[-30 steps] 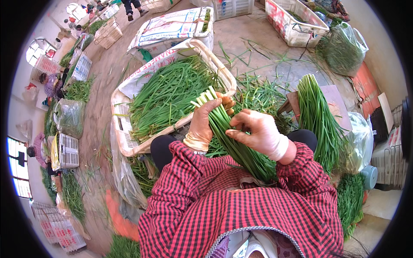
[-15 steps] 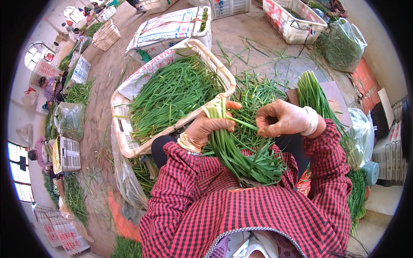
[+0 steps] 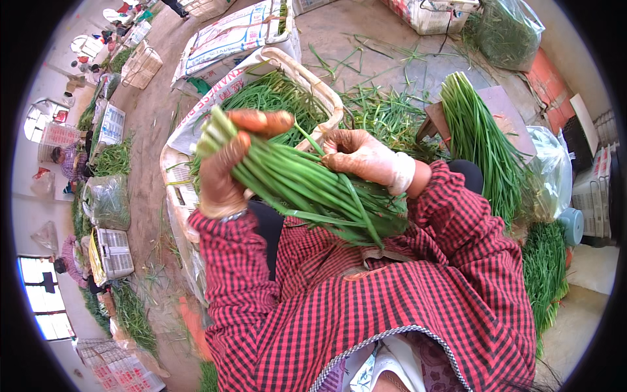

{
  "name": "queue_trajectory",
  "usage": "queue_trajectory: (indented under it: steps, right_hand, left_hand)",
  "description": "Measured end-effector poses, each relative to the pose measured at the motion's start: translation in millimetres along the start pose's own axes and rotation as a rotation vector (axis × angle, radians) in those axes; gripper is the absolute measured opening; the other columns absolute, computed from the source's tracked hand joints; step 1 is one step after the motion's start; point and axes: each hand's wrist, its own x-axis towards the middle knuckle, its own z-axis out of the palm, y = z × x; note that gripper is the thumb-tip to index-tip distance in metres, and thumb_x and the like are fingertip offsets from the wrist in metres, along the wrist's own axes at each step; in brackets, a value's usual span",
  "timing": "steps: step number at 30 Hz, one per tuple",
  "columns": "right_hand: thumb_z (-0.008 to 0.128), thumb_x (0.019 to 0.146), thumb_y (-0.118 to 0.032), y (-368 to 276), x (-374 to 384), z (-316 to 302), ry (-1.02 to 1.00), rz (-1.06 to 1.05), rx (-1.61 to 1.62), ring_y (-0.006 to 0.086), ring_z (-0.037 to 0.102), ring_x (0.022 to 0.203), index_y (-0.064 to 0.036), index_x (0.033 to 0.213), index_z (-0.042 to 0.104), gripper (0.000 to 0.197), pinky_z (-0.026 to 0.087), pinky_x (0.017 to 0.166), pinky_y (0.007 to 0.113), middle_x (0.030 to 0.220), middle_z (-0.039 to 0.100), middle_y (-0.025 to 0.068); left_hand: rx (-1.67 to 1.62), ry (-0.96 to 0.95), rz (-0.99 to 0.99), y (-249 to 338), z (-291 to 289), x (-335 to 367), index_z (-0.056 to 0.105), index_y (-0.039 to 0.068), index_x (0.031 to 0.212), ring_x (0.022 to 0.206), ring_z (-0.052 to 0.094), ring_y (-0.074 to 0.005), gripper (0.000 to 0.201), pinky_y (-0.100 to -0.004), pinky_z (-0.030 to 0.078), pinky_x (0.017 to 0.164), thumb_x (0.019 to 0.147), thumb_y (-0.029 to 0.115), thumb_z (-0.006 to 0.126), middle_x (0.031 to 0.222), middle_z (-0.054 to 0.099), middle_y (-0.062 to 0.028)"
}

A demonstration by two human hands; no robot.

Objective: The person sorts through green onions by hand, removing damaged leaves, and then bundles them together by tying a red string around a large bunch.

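My left hand point(image 3: 223, 171) is wrapped round a thick bunch of green chives point(image 3: 297, 183), close to the pale cut ends, which point up and to the left. The leafy part slants across my lap to the lower right. A single chive stalk point(image 3: 307, 137) stands off the bunch's upper side, and my right hand point(image 3: 359, 157) pinches its end between thumb and forefinger, just above the bunch. Beyond my hands is a white plastic crate point(image 3: 334, 111) with loose chives point(image 3: 274, 95) in it, partly hidden by the bunch and my left hand.
To my right, a neat chive bundle point(image 3: 480, 140) leans on a low stool point(image 3: 513, 127). Cut leaves point(image 3: 385, 108) litter the floor beyond the crate. A filled plastic bag point(image 3: 509, 32) stands far right, a covered crate point(image 3: 238, 39) far left. People work along the left wall.
My left hand has swung the bunch left and up, over the crate's near side, tilting it more level. My right hand has moved left and slightly down, nearer the bunch.
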Motion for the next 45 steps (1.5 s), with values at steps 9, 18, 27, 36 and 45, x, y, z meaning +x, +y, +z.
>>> queue_trajectory:
  steps: [9,18,27,36,45]
  right_hand:
    - [0.066,0.092,-0.011,-2.9,-22.5,-30.6,-0.064,0.042,-0.332,0.0058,0.05,0.068,-0.0071,0.078,0.053,0.019,0.044,0.062,0.024,0.074,0.055,-0.0045]
    - [0.071,0.082,-0.025,29.3,-48.8,-82.9,0.151,0.05,-1.149,0.0326,0.067,0.097,-0.0065,0.103,0.07,0.028,0.053,0.087,0.04,0.107,0.069,0.0159]
    - [0.076,0.074,-0.041,26.0,-5.9,68.7,-0.349,-0.587,-1.075,0.0347,0.043,0.138,-0.013,0.103,0.072,0.04,0.022,0.117,0.061,0.132,0.058,0.0123]
    - [0.069,0.091,-0.024,103.4,-31.4,-83.7,0.239,0.105,-0.619,0.0138,0.068,0.087,-0.0057,0.108,0.072,0.025,0.055,0.076,0.033,0.092,0.074,0.0082]
    - [0.07,0.093,-0.007,-40.1,11.4,92.5,-0.373,-0.228,-0.398,0.0115,0.064,0.09,0.0,0.116,0.068,0.024,0.053,0.083,0.029,0.099,0.07,0.0037]
  left_hand:
    - [0.225,0.193,0.205,32.7,-78.4,-83.6,0.064,0.007,0.111,0.091,0.064,-0.0234,0.017,-0.0479,0.047,0.103,0.095,0.014,0.065,0.082,0.062,-0.0046]
    - [-0.144,-0.441,0.537,63.3,-116.5,-91.8,0.063,0.012,0.115,0.068,0.061,-0.0064,0.017,-0.0265,0.048,0.075,0.098,0.017,0.058,0.072,0.064,0.0067]
    - [-0.239,-0.802,0.599,72.7,-100.5,-66.1,0.061,0.009,0.123,0.07,0.068,-0.0115,0.025,-0.0312,0.057,0.08,0.098,0.014,0.059,0.078,0.071,0.0001]
    - [-0.171,-1.157,0.403,118.0,-50.8,-97.9,0.072,0.002,0.102,0.076,0.068,-0.0293,0.018,-0.0439,0.06,0.074,0.089,0.013,0.067,0.079,0.065,-0.016]
    - [-0.206,-1.204,0.264,85.8,-39.6,-49.2,0.071,0.005,0.105,0.084,0.069,-0.0256,0.02,-0.0438,0.058,0.086,0.09,0.017,0.071,0.095,0.068,-0.0131]
